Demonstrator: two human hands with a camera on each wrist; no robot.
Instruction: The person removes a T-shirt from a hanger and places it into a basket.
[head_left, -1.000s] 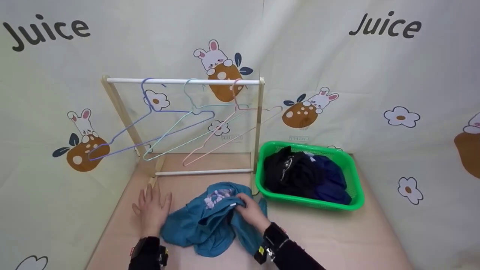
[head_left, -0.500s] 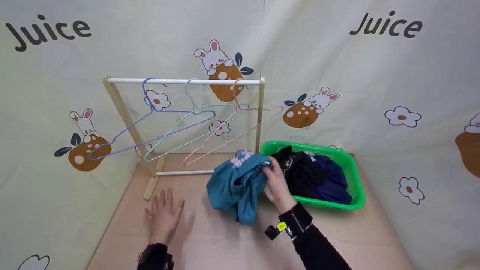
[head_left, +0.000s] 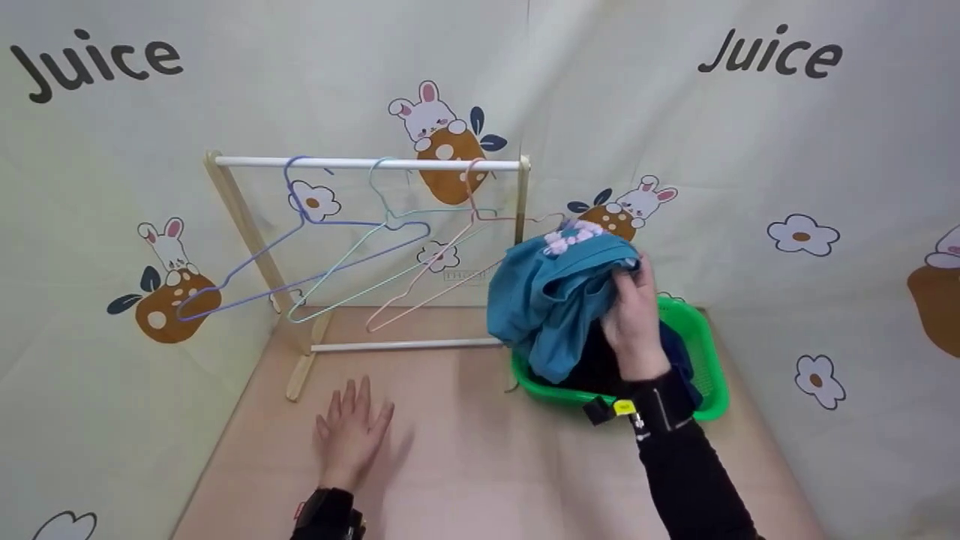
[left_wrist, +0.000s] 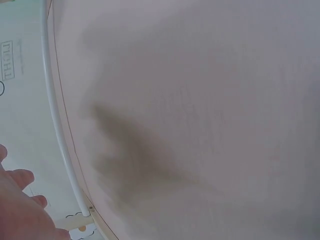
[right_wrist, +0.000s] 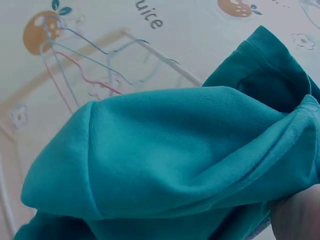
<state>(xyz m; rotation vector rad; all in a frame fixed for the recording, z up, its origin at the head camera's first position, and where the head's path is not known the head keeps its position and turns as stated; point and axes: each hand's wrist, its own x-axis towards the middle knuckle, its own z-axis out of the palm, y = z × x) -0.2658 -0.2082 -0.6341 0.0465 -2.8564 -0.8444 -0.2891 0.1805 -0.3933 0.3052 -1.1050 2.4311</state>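
Note:
My right hand (head_left: 634,319) pinches a bunched teal garment (head_left: 540,292) by its edge, with a pale floral patch on its upper side. The garment hangs over the green basket (head_left: 709,360) and hides its left part. In the right wrist view the teal cloth (right_wrist: 150,150) fills much of the picture, and part of the hand shows at the lower right corner. My left hand (head_left: 351,439), fingers spread and holding nothing, is over the table in front of the rack. The left wrist view catches its fingers (left_wrist: 22,177) at the lower left, and a shadow falls on the tabletop.
A wooden rack with a white top bar (head_left: 345,163) stands at the back left. On it hang a blue hanger (head_left: 255,259), a mint hanger (head_left: 337,262) and a pink hanger (head_left: 420,274). Dark clothes (head_left: 679,360) lie in the basket. Printed curtains enclose the table (head_left: 465,465).
My right hand has lifted the teal garment from the table and carried it right and up, over the basket. My left hand has shifted slightly right and toward the near edge.

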